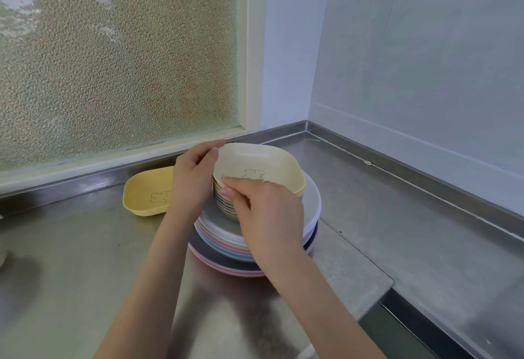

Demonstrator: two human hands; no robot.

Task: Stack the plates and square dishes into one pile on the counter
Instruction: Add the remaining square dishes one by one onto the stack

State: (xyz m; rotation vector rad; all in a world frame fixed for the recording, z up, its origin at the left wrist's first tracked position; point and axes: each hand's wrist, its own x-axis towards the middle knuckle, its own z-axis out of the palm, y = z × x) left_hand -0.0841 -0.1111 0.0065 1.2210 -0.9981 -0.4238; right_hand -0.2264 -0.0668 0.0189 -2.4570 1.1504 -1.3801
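Observation:
A pile of round pastel plates (313,205) stands on the steel counter (85,245). On it sits a stack of several square dishes (226,205), topped by a cream dish (266,164) with a bear outline. My left hand (192,180) grips the top dish's left rim, thumb over the edge. My right hand (266,214) pinches its near rim, thumb inside. A yellow square dish (144,193) with the same bear lies alone on the counter, left of the pile and partly behind my left hand.
A frosted window (113,55) with a pale frame runs behind the counter. White tiled walls (425,75) close the right side, meeting in a corner. The counter drops to a dark edge (402,310) at the lower right.

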